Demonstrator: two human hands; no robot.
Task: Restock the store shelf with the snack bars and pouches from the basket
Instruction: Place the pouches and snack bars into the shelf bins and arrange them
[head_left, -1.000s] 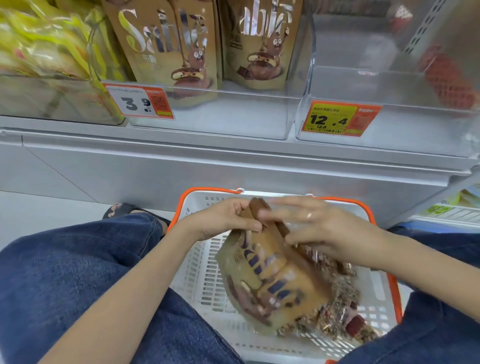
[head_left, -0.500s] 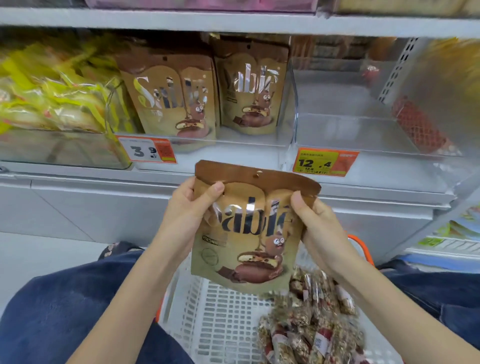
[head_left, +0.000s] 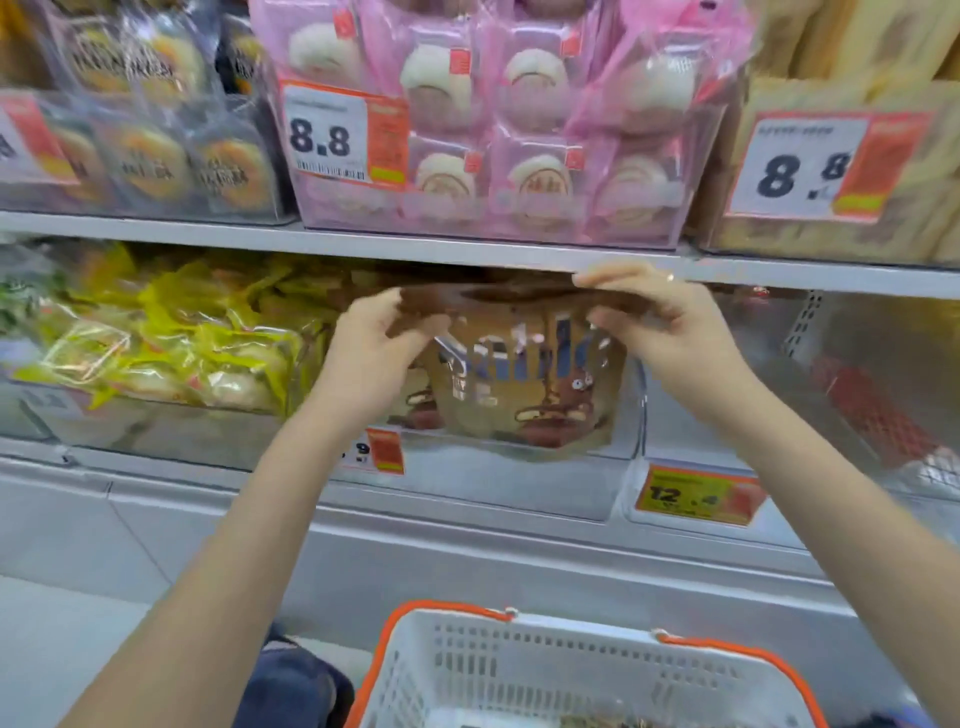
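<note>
Left hand (head_left: 382, 345) and right hand (head_left: 660, 317) both pinching the top edge of the glossy brown snack pouch (head_left: 519, 379), upright in the clear shelf bin (head_left: 467, 483), above the white orange-rimmed plastic basket (head_left: 571, 670). Tags reading 8.8 overhead.

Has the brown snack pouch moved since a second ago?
Yes. The brown snack pouch went up from the white basket into the clear shelf bin, above the orange price tag.

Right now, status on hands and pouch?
Left hand and right hand pinch brown pouch by its top corners. Pouch upright at shelf bin. Upper shelf edge just overhead.
</note>
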